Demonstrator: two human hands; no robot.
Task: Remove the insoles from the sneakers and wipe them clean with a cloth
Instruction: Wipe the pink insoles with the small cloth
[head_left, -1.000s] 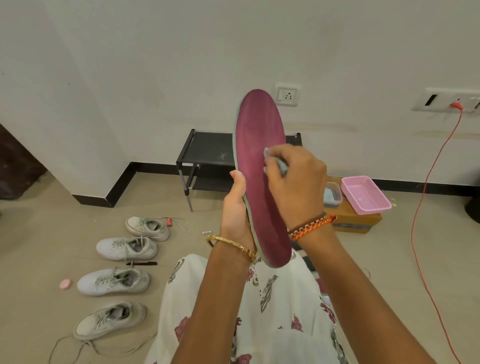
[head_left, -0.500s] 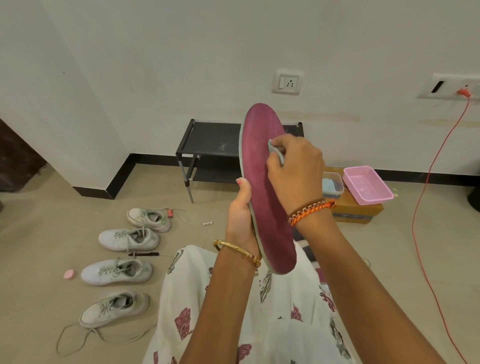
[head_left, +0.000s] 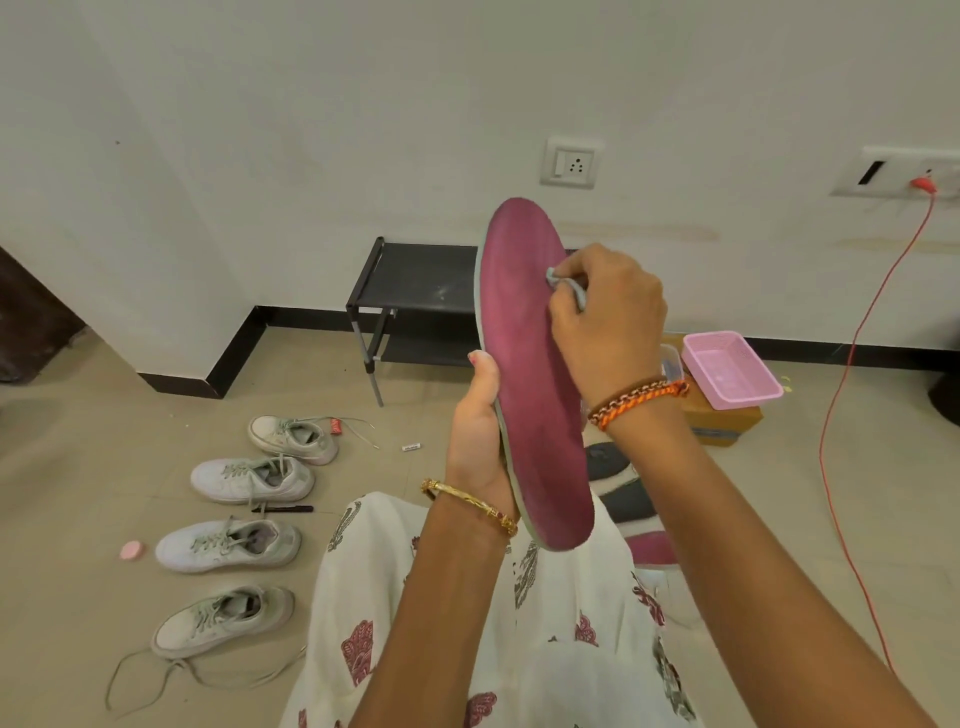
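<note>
Head cam, the only view here. The left hand (head_left: 480, 441) holds a long magenta foam insole (head_left: 524, 364) upright by its lower half, thumb up along the near edge and fingers hidden behind it. The heel end hangs just above the lap of a white dress with maroon flower print (head_left: 447, 623); the toe end points up toward the wall.

The right hand (head_left: 608, 322) is curled round a small pale grey-blue cloth (head_left: 569, 286), bunched up so only a bit pokes out between the fingers, and it's pressed against the pink face of the insole near the upper part.

Down on the beige tiled floor (head_left: 78, 467), left of the lap, four white lace-up sneakers (head_left: 252, 478) sit in a rough column, the nearest one with its laces trailing loose. A black marker pen (head_left: 283, 509) lies between the second and third.

Behind the insole is a low black metal rack (head_left: 415, 291) against the wall. To the right, a pink plastic basket (head_left: 730, 369) sits on a brown cardboard box (head_left: 722, 421), and an orange cable (head_left: 852, 364) runs down from the wall socket to the floor.
</note>
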